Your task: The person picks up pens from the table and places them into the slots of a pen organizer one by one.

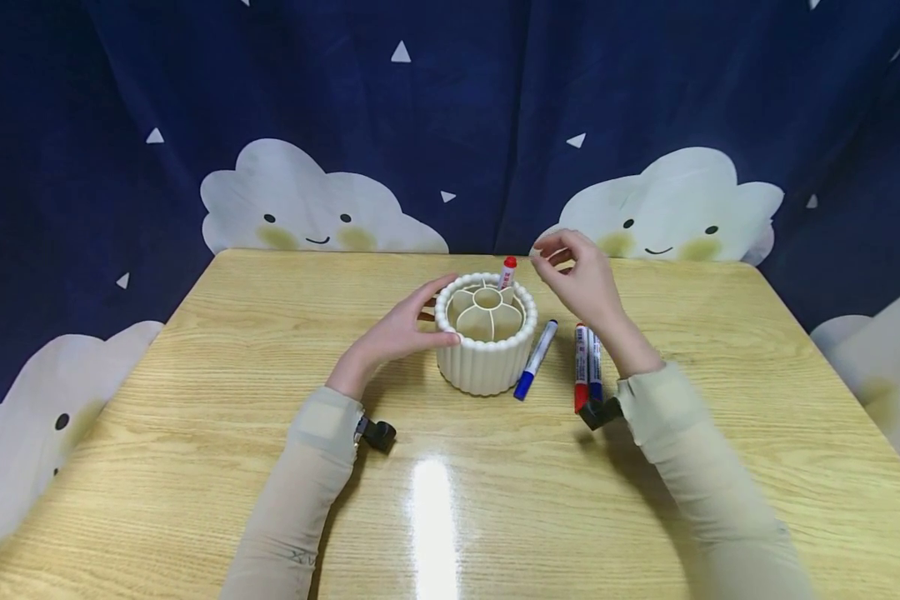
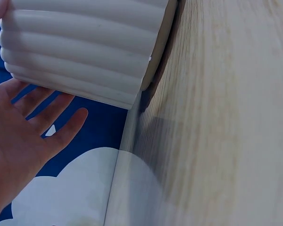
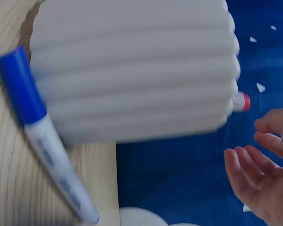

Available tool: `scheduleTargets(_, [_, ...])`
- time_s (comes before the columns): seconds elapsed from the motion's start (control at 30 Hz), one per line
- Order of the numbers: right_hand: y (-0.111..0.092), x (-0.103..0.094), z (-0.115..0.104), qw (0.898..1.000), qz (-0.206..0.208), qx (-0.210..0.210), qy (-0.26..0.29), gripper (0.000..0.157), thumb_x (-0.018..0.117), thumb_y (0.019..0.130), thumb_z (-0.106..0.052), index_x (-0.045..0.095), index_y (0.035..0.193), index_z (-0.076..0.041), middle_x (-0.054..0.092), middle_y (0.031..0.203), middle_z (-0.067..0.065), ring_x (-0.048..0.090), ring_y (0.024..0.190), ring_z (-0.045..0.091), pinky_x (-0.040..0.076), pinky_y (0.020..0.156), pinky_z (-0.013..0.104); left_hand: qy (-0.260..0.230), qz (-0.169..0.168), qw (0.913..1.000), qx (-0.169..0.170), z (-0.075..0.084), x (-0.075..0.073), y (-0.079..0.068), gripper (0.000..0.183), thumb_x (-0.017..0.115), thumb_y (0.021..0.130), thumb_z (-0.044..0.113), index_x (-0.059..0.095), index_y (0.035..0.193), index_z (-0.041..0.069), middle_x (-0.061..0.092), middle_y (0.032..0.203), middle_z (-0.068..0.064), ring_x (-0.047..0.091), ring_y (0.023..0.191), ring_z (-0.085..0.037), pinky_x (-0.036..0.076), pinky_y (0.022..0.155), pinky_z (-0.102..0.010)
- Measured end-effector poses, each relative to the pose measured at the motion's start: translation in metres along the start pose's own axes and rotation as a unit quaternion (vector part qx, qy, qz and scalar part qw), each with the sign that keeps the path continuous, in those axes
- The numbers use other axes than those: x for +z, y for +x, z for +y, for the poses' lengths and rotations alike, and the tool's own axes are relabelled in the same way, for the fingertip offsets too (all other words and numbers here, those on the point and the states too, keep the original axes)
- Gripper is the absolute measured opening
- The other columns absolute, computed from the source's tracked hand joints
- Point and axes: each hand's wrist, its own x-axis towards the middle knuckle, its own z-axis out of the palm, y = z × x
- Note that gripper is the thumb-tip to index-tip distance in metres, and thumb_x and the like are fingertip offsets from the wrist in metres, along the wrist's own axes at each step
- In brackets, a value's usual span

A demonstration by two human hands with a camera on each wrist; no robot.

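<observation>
A cream ribbed pen holder [image 1: 486, 367] with a beaded rim and several inner compartments stands upright on the table. My left hand [image 1: 401, 329] grips its left side at the rim, thumb toward me and fingers round the back; the left wrist view shows those fingers [image 2: 68, 125] spread beside the ribs. One marker with a red cap [image 1: 509, 262] stands in a back-right compartment, its cap above the rim. My right hand [image 1: 581, 275] hovers in the air just right of that cap, fingers loosely bent, holding nothing. A blue-capped marker [image 1: 537, 358] lies against the table right of the holder.
Beneath my right wrist, a red-capped marker [image 1: 581, 367] and another blue-capped marker [image 1: 596, 367] lie side by side on the wooden table [image 1: 255, 433]. Behind the table's back edge hangs a dark blue curtain [image 1: 465, 125] with clouds and white triangles.
</observation>
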Motion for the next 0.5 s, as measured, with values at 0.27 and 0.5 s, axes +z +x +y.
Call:
scheduleTargets(0.27, [-0.010,-0.019,0.028,0.994,-0.059,0.057,-0.073,0.023,0.056,0.085,-0.015,0.062,0.105,-0.006,0.063,0.091,0.012,0.060,0.081,0.026,0.048,0.069,0.035,-0.005,0.001,1.0000,-0.006,0.001,0.000,-0.001,0.083,0.070,0.077,0.013,0.021,0.145,0.009,0.029,0.145,-0.011,0.042,0.118,-0.033,0.038,0.097,-0.051])
scheduleTargets(0.5, [-0.022,-0.032,0.046,0.977,-0.135,0.096,-0.136,0.028,0.051,0.084,-0.012,0.059,0.109,-0.001,0.062,0.093,0.018,0.059,0.082,0.030,0.046,0.065,0.033,-0.002,-0.001,1.0000,0.002,0.003,0.000,-0.001,0.083,0.069,0.077,0.012,0.021,0.144,0.006,0.029,0.144,-0.013,0.041,0.119,-0.034,0.037,0.097,-0.049])
